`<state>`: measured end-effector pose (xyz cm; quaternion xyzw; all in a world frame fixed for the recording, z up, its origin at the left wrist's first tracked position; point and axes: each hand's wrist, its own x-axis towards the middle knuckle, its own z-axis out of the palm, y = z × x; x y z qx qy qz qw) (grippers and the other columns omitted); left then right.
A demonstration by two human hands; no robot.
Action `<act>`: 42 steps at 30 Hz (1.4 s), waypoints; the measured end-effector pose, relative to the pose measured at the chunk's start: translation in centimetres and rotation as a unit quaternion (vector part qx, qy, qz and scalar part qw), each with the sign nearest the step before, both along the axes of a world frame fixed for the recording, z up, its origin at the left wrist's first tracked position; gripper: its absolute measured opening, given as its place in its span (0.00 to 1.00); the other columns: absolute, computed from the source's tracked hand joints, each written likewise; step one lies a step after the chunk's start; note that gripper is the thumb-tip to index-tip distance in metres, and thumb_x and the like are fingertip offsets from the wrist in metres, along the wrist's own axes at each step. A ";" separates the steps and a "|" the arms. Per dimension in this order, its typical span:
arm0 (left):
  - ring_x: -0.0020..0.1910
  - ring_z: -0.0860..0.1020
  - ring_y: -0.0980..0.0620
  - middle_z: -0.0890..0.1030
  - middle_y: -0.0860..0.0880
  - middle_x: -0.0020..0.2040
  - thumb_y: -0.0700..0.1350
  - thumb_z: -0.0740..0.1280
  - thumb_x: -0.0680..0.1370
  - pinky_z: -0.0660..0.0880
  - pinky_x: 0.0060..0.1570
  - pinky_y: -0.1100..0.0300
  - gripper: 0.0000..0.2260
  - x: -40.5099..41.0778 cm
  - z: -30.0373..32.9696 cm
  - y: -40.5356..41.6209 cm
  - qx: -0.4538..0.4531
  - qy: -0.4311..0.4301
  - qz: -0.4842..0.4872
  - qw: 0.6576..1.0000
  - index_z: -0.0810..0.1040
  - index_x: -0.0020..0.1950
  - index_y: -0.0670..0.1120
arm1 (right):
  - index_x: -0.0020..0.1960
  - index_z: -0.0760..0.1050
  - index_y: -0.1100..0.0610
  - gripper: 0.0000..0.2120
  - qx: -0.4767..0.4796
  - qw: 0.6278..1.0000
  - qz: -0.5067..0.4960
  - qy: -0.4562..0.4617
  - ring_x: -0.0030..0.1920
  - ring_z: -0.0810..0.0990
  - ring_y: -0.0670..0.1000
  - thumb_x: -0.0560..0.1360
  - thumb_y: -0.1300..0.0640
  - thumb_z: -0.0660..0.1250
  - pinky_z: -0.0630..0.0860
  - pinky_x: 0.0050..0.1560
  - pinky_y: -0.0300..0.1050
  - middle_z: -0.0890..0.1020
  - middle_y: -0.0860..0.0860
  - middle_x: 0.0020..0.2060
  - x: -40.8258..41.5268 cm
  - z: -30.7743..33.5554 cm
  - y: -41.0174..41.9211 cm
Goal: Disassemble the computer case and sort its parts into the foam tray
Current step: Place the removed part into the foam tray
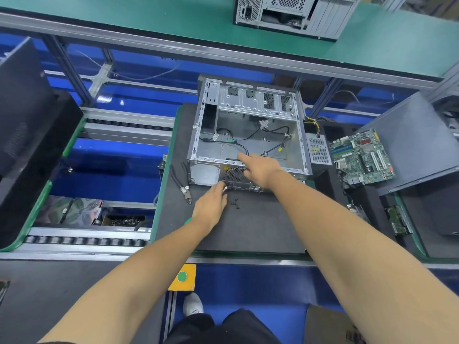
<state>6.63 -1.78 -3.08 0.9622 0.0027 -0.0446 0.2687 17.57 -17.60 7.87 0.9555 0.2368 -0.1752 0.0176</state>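
We are working at the computer case (pixel 248 135), which is lying open side up on the dark foam mat (pixel 248 227) in front of us. Black cables (pixel 238 144) are running loose across the bare metal floor of the case.

We are resting our right hand (pixel 260 170) on the near top edge of the case, above the round fan grille (pixel 234 173). The index finger is pointing straight into the opening and the other fingers are curling loosely under the palm; they are gripping nothing that we can see.

We are bringing our left hand (pixel 211 202) up to the near face of the case, low down, beside the port panel. Its fingertips are pinching together around a small shiny part, too small for us to identify.

A few small black screws (pixel 235 203) are lying on the mat just to the right of the left hand. A pair of cutters (pixel 182 183) with black handles is lying on the mat to the left of the case, apart from it.

To the right of the case, a perforated power supply (pixel 319 152) is sitting just beside it, and a green motherboard (pixel 362 157) is lying farther right in the foam tray (pixel 330 184).
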 end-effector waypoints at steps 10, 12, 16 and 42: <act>0.69 0.67 0.47 0.68 0.48 0.71 0.56 0.60 0.84 0.66 0.64 0.56 0.22 0.5 -0.7 0.6 0.150 -0.028 -0.126 0.980 0.67 0.77 0.50 | 0.67 0.63 0.53 0.14 -0.002 1.000 0.006 -0.006 0.46 0.75 0.61 0.83 0.54 0.59 0.68 0.40 0.51 0.71 0.53 0.47 0.1 0.0 0.0; 0.73 0.66 0.48 0.67 0.48 0.75 0.54 0.60 0.85 0.64 0.68 0.56 0.23 0.8 -0.7 0.2 0.134 -0.024 -0.176 0.975 0.66 0.79 0.50 | 0.67 0.63 0.53 0.14 -0.004 1.000 0.010 -0.008 0.46 0.76 0.61 0.83 0.54 0.59 0.68 0.40 0.51 0.71 0.53 0.47 0.1 -0.1 -0.1; 0.77 0.64 0.49 0.63 0.50 0.81 0.41 0.61 0.85 0.61 0.75 0.55 0.22 1.0 -1.0 -0.5 0.079 -0.008 -0.249 0.965 0.68 0.79 0.50 | 0.67 0.63 0.53 0.14 -0.001 1.000 0.010 -0.004 0.47 0.76 0.61 0.83 0.54 0.59 0.69 0.40 0.51 0.71 0.53 0.47 0.2 -0.1 -0.1; 0.47 0.77 0.48 0.77 0.45 0.49 0.34 0.68 0.78 0.75 0.53 0.51 0.05 2.8 -0.1 -1.1 -0.103 0.050 -0.144 0.983 0.76 0.50 0.42 | 0.64 0.64 0.53 0.13 0.008 1.000 0.013 -0.001 0.47 0.77 0.61 0.82 0.53 0.61 0.69 0.39 0.51 0.73 0.54 0.47 0.6 -0.6 -0.2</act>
